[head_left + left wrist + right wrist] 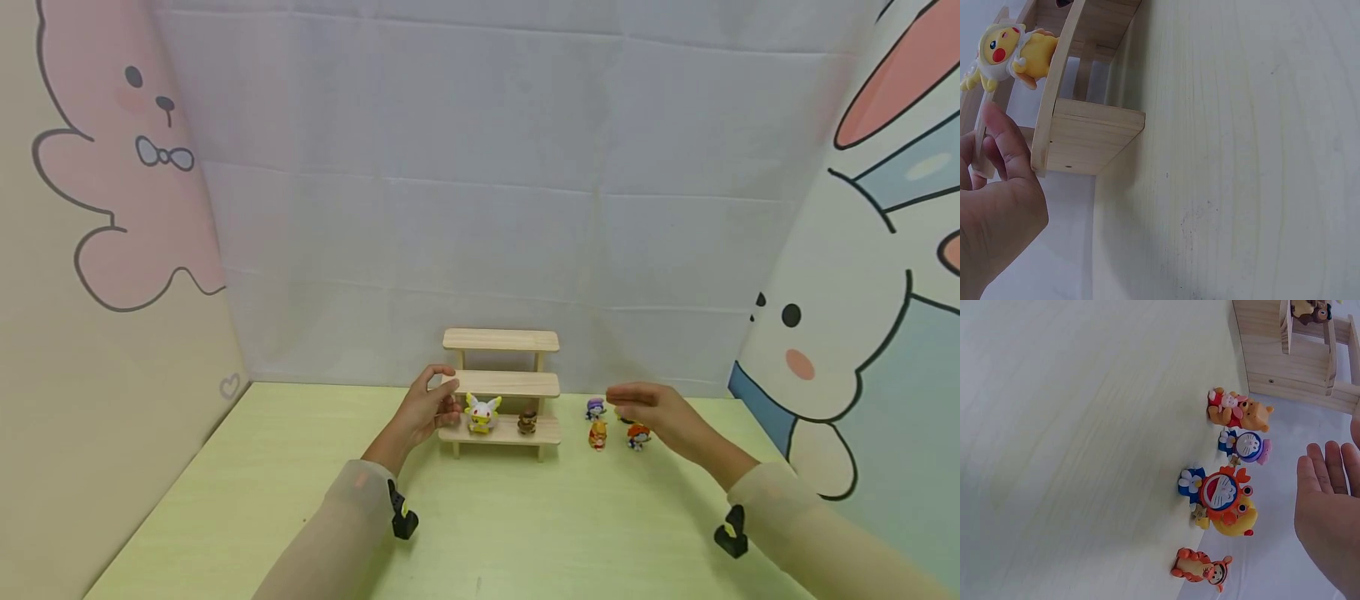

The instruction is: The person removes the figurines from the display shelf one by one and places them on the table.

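My left hand (pixel 424 407) is at the left end of a three-tier wooden stand (pixel 504 384), its fingers loosely bent around the middle plank's end. Whether they press on the wood cannot be told. Beside the fingertips, a yellow Pikachu figure (pixel 481 418) in a white hood stands on the bottom tier. To its right is a small brown figure (pixel 527 422). My right hand (pixel 660 410) hovers over several figures with straight fingers and nothing held. Under it are a crab-hat Doraemon (pixel 1216 490), a purple-hatted Doraemon (pixel 1247 445) and a Winnie the Pooh (pixel 1250 414).
A Tigger figure (pixel 1197 567) stands apart from the group, and a yellow-capped figure (pixel 1241 520) is partly behind the crab-hat one. The pale wooden table (pixel 480 525) runs back to a white cloth backdrop (pixel 480 167). Cartoon-printed panels flank both sides.
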### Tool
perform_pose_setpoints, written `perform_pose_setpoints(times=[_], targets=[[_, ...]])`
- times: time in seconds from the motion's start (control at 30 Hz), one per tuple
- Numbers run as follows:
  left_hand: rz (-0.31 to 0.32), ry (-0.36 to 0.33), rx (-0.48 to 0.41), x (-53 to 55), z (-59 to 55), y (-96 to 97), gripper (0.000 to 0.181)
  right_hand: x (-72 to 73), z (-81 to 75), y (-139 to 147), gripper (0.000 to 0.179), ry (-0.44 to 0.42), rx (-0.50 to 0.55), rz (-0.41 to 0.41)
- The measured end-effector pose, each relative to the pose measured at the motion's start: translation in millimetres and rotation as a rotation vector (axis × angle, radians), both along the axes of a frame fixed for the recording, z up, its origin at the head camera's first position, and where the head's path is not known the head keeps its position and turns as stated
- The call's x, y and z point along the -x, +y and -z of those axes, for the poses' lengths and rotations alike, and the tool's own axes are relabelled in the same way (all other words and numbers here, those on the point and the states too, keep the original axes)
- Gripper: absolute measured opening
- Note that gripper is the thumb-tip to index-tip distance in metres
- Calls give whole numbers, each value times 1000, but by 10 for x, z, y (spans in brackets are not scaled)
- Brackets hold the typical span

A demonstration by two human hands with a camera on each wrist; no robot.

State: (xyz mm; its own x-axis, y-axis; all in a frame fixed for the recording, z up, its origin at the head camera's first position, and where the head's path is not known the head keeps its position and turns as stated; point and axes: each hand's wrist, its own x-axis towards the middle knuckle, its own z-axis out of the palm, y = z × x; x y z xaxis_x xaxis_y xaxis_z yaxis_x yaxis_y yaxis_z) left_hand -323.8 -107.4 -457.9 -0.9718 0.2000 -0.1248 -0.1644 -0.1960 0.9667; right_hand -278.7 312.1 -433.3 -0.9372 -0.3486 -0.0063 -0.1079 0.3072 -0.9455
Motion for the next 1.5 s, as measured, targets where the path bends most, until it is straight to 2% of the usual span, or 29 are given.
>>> perform_pose_setpoints(times=[0.5,0.63,0.83,1.5], targets=[[-3,-1,-4,-6,-3,1,27,-43,39,-340,53,6,52,-41],[-1,5,0,-13,-8,-1,27,-48,71,-447,54,-3,102,-75],[-8,-2,3,-26,-20,-1,27,-24,127,-594,51,8,114,-110],[-1,3,8,-31,-32,-1,28,27,248,-1000,49,21,145,-113]])
